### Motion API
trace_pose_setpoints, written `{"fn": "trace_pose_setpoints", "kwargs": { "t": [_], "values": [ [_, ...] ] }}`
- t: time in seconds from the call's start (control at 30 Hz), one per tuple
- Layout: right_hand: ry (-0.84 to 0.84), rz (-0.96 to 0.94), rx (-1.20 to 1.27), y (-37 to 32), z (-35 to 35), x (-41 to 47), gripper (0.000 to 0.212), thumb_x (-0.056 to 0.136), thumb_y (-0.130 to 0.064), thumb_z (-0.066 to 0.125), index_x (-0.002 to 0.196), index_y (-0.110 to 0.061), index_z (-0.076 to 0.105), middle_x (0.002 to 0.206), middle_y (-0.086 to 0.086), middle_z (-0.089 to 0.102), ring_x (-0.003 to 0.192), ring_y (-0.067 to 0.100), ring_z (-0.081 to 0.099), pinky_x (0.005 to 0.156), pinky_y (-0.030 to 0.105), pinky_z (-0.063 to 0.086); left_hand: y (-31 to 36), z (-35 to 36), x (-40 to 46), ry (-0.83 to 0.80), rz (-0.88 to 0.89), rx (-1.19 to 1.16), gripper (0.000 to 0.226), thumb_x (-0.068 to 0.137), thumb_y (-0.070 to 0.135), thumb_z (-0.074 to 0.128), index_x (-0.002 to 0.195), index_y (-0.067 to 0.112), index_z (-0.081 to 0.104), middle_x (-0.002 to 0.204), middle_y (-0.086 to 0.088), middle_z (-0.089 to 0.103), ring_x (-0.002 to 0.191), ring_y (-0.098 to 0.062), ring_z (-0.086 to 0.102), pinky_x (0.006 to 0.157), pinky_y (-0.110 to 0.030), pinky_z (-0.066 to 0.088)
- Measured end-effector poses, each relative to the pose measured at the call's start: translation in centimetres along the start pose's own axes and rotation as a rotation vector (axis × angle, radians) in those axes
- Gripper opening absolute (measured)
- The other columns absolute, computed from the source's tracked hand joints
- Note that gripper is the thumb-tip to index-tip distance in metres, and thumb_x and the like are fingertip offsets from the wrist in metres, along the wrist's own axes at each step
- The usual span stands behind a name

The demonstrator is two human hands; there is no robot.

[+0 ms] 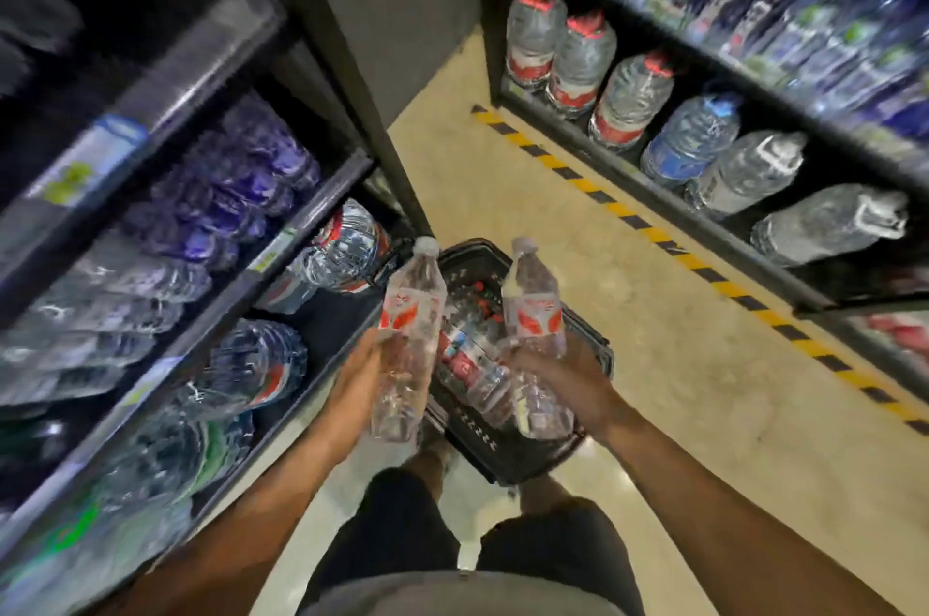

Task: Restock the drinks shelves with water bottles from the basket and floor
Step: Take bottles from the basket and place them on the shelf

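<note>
I hold two clear water bottles with red-and-white labels and white caps above a black basket (593, 364) on the floor. My left hand (359, 376) grips the left bottle (409, 339) around its lower half. My right hand (558, 376) grips the right bottle (535, 314) the same way. Both bottles point away from me, caps up. More bottles with red labels (470, 359) lie inside the basket, partly hidden by my hands.
Dark drinks shelves (211, 314) stand on my left with large and small water bottles, blurred. A second shelf unit on the right holds big water jugs (628, 97). Yellow-black floor tape (704, 268) runs along it. Beige floor lies between.
</note>
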State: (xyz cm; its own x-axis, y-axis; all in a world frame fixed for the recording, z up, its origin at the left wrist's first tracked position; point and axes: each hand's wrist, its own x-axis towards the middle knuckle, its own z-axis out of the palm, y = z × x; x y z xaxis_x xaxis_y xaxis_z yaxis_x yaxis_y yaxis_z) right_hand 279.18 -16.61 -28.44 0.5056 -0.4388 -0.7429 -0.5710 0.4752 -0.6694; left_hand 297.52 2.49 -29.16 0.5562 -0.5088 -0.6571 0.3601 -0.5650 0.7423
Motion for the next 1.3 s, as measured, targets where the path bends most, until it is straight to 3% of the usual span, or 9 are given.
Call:
{"fn": "trace_pose_setpoints", "kwargs": {
  "t": [0.07, 0.17, 0.3, 0.4, 0.53, 0.7, 0.93, 1.1, 1.3],
  "values": [
    [-0.022, -0.067, -0.047, -3.6, 0.5, -2.2, 0.038, 0.079, -0.025, 0.088, 0.112, -0.015, 0.074, 0.096, -0.001, 0.079, 0.088, 0.011, 0.075, 0.078, 0.022, 0.057, 2.6, -1.1, -2.8, -0.015, 0.072, -0.077, 0.017, 0.101, 0.033, 0.056, 0.115, 0.028, 0.066, 0.108, 0.012, 0.075, 0.102, -0.01, 0.07, 0.076, -0.014, 0.054],
    [-0.083, -0.166, -0.085, -8.2, 1.6, -5.1, 0.036, 0.089, -0.021, 0.078, 0.12, -0.007, 0.068, 0.099, 0.004, 0.075, 0.08, 0.006, 0.074, 0.069, 0.016, 0.055, 6.6, -2.1, -6.9, -0.005, 0.192, -0.104, 0.055, 0.081, 0.057, 0.071, 0.122, 0.021, 0.064, 0.112, 0.01, 0.074, 0.103, -0.007, 0.07, 0.08, -0.015, 0.053],
    [-0.196, -0.24, -0.04, -12.8, 2.8, -7.3, 0.05, 0.1, -0.03, 0.061, 0.125, 0.013, 0.06, 0.108, 0.035, 0.068, 0.088, 0.036, 0.068, 0.088, 0.048, 0.054, 9.7, -3.6, -10.0, 0.067, 0.27, -0.206, 0.056, 0.069, 0.063, 0.083, 0.117, 0.041, 0.067, 0.12, 0.005, 0.074, 0.11, -0.017, 0.071, 0.088, -0.028, 0.054],
    [-0.266, -0.32, -0.136, -15.3, 3.6, -9.0, 0.05, 0.091, -0.053, 0.066, 0.12, -0.011, 0.066, 0.107, 0.007, 0.078, 0.1, 0.021, 0.075, 0.086, 0.031, 0.056, 11.6, -4.7, -12.1, 0.114, 0.347, -0.216, 0.058, 0.071, 0.059, 0.085, 0.122, 0.042, 0.064, 0.126, 0.005, 0.072, 0.117, -0.016, 0.069, 0.099, -0.039, 0.052],
    [-0.236, -0.501, -0.181, -18.4, 5.1, -10.2, 0.052, 0.076, -0.043, 0.084, 0.114, -0.012, 0.065, 0.098, -0.004, 0.078, 0.09, 0.008, 0.075, 0.066, 0.01, 0.051, 13.9, -5.6, -14.9, 0.194, 0.422, -0.212, 0.064, 0.076, 0.045, 0.085, 0.13, 0.021, 0.061, 0.125, -0.001, 0.073, 0.117, -0.022, 0.069, 0.102, -0.041, 0.052],
    [-0.317, -0.617, -0.254, -22.0, 7.6, -9.7, 0.05, 0.071, -0.021, 0.092, 0.113, -0.01, 0.067, 0.096, -0.006, 0.078, 0.085, -0.001, 0.073, 0.065, 0.007, 0.051, 15.7, -7.0, -17.8, 0.317, 0.46, -0.249, 0.048, 0.081, 0.022, 0.083, 0.125, 0.014, 0.064, 0.118, -0.001, 0.076, 0.113, -0.022, 0.071, 0.089, -0.023, 0.057],
    [-0.445, -0.674, -0.338, -25.2, 10.5, -7.9, 0.044, 0.068, -0.037, 0.093, 0.107, -0.027, 0.074, 0.1, -0.016, 0.078, 0.093, -0.001, 0.073, 0.071, 0.007, 0.052, 16.1, -10.6, -19.0, 0.472, 0.481, -0.259, 0.064, 0.073, 0.024, 0.092, 0.128, 0.029, 0.06, 0.121, 0.001, 0.075, 0.113, -0.018, 0.071, 0.095, -0.035, 0.056],
    [-0.474, -0.712, -0.41, -27.3, 13.6, -6.3, 0.046, 0.068, -0.028, 0.095, 0.109, -0.027, 0.074, 0.103, -0.014, 0.078, 0.095, 0.001, 0.073, 0.074, 0.009, 0.053, 16.1, -13.4, -17.5, 0.506, 0.511, -0.288, 0.062, 0.069, 0.03, 0.094, 0.124, 0.033, 0.065, 0.12, 0.003, 0.075, 0.11, -0.015, 0.072, 0.089, -0.027, 0.06],
    [-0.438, -0.781, -0.433, -30.4, 17.7, -4.1, 0.054, 0.062, -0.02, 0.098, 0.107, -0.027, 0.07, 0.099, -0.018, 0.078, 0.092, 0.0, 0.074, 0.072, 0.009, 0.053, 17.2, -17.5, -15.3, 0.512, 0.488, -0.273, 0.058, 0.073, 0.021, 0.092, 0.124, 0.026, 0.064, 0.119, 0.002, 0.075, 0.11, -0.017, 0.072, 0.097, -0.038, 0.056]
  ]
}}
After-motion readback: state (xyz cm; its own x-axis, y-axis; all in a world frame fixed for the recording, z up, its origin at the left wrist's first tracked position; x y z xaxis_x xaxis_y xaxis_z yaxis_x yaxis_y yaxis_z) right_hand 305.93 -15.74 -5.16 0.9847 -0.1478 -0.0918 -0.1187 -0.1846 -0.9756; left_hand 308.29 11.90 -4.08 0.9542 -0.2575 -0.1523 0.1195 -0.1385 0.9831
